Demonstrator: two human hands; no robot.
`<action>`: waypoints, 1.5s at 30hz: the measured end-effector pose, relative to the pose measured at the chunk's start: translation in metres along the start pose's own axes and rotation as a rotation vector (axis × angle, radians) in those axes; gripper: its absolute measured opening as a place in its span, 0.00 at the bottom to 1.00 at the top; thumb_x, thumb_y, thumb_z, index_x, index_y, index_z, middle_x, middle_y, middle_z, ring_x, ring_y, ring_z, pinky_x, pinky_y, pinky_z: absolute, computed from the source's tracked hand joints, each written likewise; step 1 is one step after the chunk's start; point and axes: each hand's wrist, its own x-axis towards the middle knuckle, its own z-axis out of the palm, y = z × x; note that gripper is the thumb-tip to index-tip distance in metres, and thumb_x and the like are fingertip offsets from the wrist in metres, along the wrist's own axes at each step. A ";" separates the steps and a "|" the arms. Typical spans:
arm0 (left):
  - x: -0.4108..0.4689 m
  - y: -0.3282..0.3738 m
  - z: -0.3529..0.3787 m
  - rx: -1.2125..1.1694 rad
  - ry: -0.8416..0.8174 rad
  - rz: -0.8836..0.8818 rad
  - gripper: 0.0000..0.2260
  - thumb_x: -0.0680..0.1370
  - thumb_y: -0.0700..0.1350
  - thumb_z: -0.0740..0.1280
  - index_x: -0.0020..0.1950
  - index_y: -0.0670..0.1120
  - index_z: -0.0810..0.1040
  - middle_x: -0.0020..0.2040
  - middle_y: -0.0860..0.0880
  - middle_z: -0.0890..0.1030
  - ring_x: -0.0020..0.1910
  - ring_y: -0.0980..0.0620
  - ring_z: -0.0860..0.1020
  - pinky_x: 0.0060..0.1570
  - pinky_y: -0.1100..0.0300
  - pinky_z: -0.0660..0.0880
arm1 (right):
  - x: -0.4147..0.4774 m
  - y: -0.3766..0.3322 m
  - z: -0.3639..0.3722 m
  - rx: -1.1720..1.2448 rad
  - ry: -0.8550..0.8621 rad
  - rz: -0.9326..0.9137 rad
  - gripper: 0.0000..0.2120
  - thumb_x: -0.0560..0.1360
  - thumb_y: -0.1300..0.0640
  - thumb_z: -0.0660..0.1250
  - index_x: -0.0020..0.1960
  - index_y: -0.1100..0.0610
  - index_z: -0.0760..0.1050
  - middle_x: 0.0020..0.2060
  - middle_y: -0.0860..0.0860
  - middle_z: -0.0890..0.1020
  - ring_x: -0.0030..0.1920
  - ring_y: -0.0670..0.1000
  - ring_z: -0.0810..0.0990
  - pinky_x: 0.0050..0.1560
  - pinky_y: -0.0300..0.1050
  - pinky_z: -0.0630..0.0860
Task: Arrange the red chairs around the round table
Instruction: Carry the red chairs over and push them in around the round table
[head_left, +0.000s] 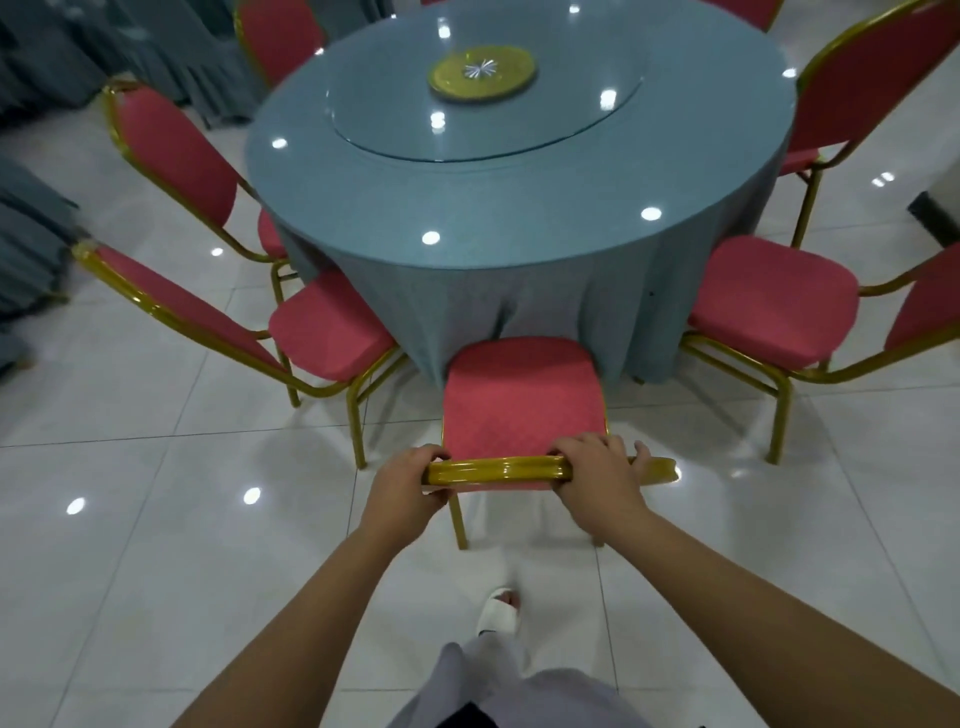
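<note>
1. The left hand (410, 480) curls round the left end of the gold top rail (498, 470) of the held red chair (522, 400), with the fingers hooked over the front edge.
2. The right hand (597, 478) grips the same rail nearer its right end, fingers folded over the top. A short stretch of rail shows beyond it.
3. The held chair stands on the white tiled floor (156, 519) facing the round bench (519, 218). The front of its seat is at the hanging blue cloth.
4. 4 more red chairs stand close round the bench: the near-left chair (327, 325), the far-left chair (176, 156), the near-right chair (769, 301) and the far-right chair (872, 88).
5. A glass turntable (571, 130) lies on the bench, with a gold dish (514, 67) at its middle.
6. A foot in a white slipper (501, 610) is on the tiles behind the held chair.
</note>
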 end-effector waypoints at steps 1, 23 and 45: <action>0.011 -0.001 -0.003 0.011 -0.017 0.001 0.12 0.73 0.44 0.75 0.55 0.52 0.79 0.49 0.54 0.80 0.48 0.53 0.78 0.51 0.53 0.78 | 0.011 -0.002 -0.003 0.008 -0.007 0.006 0.11 0.75 0.51 0.67 0.56 0.40 0.76 0.56 0.44 0.77 0.65 0.54 0.68 0.69 0.64 0.51; 0.097 -0.060 -0.066 0.176 -0.144 -0.063 0.03 0.76 0.48 0.69 0.48 0.51 0.81 0.42 0.50 0.82 0.42 0.50 0.80 0.42 0.55 0.78 | 0.082 -0.064 -0.002 -0.036 -0.087 -0.062 0.11 0.73 0.53 0.69 0.35 0.45 0.70 0.37 0.42 0.76 0.49 0.49 0.74 0.54 0.52 0.63; 0.090 0.129 -0.015 0.002 -0.395 0.437 0.38 0.72 0.65 0.71 0.78 0.56 0.61 0.76 0.53 0.65 0.74 0.49 0.63 0.73 0.46 0.63 | -0.044 0.080 -0.117 0.373 0.192 0.289 0.31 0.74 0.46 0.73 0.74 0.45 0.66 0.74 0.47 0.69 0.71 0.52 0.68 0.70 0.52 0.68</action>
